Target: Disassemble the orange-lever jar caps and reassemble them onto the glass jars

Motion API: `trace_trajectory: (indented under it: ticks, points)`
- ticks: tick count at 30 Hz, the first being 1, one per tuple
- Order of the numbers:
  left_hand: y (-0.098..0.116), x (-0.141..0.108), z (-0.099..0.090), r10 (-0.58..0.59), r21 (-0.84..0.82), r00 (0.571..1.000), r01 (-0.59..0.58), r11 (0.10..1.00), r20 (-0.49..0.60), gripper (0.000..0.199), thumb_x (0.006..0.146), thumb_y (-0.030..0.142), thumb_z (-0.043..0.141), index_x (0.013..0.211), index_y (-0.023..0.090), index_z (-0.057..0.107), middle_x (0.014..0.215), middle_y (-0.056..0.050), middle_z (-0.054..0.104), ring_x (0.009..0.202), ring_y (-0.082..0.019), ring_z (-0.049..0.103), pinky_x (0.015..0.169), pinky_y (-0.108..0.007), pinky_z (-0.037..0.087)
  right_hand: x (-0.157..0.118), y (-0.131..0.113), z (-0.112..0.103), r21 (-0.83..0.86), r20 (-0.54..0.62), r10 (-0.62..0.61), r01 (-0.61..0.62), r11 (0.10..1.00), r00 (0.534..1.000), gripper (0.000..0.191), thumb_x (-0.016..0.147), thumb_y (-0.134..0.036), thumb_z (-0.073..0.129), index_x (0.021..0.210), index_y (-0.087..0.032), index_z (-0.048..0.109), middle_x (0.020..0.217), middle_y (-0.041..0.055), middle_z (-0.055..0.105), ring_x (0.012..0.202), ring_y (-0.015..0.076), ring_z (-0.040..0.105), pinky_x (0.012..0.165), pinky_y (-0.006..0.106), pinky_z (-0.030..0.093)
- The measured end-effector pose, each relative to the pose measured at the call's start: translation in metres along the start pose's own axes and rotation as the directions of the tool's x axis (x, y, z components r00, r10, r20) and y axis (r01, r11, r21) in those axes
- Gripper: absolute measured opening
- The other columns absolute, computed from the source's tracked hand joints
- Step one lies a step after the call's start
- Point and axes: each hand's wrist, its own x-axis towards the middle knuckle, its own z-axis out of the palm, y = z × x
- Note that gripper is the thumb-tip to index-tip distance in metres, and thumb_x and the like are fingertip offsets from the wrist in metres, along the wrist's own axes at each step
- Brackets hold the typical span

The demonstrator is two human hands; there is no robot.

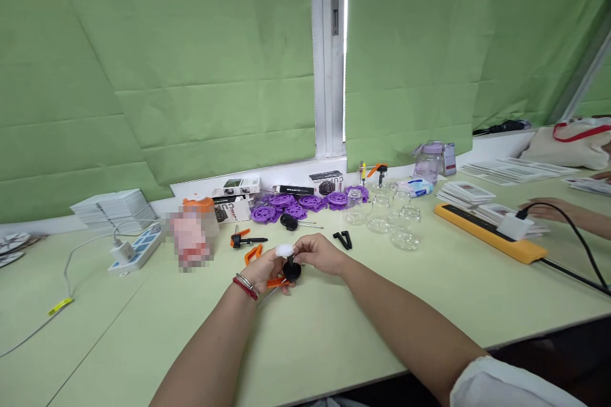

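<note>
My left hand (265, 272) is closed around a small black and orange part (291, 270) with a white rounded piece (285, 250) on top. The fingers of my right hand (319, 253) pinch at its black stem, partly hiding it. A thin metal rod points down-left from beneath the left hand. Just beyond the left hand lies a loose orange lever-like piece (252, 254). Further back is another black and orange part (241, 240). Two short black pieces (342, 240) lie beyond the right hand. Behind them is a black round-headed item (288, 222), beside a screwdriver-like metal shaft.
Several purple spoked discs (312, 202) and clear glass vessels (379, 221) stand at the back. A yellow power strip (487, 232) with a charger lies right, near another person's hand (544, 208). At left are a white power strip (138, 249) and stacked white cards (114, 210).
</note>
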Motion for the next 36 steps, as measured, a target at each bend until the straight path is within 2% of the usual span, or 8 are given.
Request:
trace_trajectory:
  ticks: [20,25,29,36]
  points:
    - [-0.0014,0.001,-0.0008,0.028,0.005,1.0,-0.028,1.0,0.013,0.041,0.069,0.05,0.052,0.094,0.018,0.05,0.074,-0.008,0.06,0.056,-0.022,0.06,0.039,-0.028,0.044,0.0,-0.0001,0.0002,-0.066,-0.047,-0.028,0.025,0.997,0.998,0.019,0.058,-0.023,0.075,0.07,-0.014,0.063,0.067,-0.0003,0.064,0.06,0.0109,0.056,0.063,0.027,0.044]
    - [-0.0024,0.0017,-0.0024,0.027,0.002,0.999,-0.027,1.0,0.022,0.043,0.07,0.052,0.052,0.095,0.018,0.05,0.074,-0.009,0.061,0.057,-0.023,0.061,0.04,-0.028,0.043,-0.0007,-0.0039,0.0012,-0.081,-0.035,-0.048,0.045,0.996,0.998,0.019,0.059,-0.021,0.074,0.076,-0.014,0.067,0.069,0.0,0.065,0.063,0.0121,0.057,0.065,0.028,0.045]
    - [-0.0032,0.0028,-0.0036,0.026,-0.004,0.999,-0.026,1.0,0.023,0.044,0.07,0.053,0.053,0.097,0.018,0.05,0.075,-0.009,0.061,0.057,-0.023,0.061,0.039,-0.029,0.043,-0.0012,-0.0052,0.0016,-0.121,-0.023,-0.071,0.067,0.99,0.997,0.011,0.061,-0.02,0.071,0.07,-0.014,0.069,0.069,0.0002,0.066,0.064,0.0125,0.057,0.066,0.027,0.045]
    - [-0.0042,0.0028,-0.0037,0.039,-0.011,0.999,-0.038,0.999,0.035,0.042,0.068,0.05,0.055,0.095,0.018,0.051,0.074,-0.008,0.06,0.057,-0.023,0.061,0.04,-0.03,0.045,-0.0007,-0.0043,0.0017,-0.085,-0.029,-0.05,0.047,0.995,0.998,0.009,0.06,-0.019,0.07,0.067,-0.015,0.068,0.067,-0.0003,0.065,0.062,0.0119,0.055,0.064,0.026,0.043]
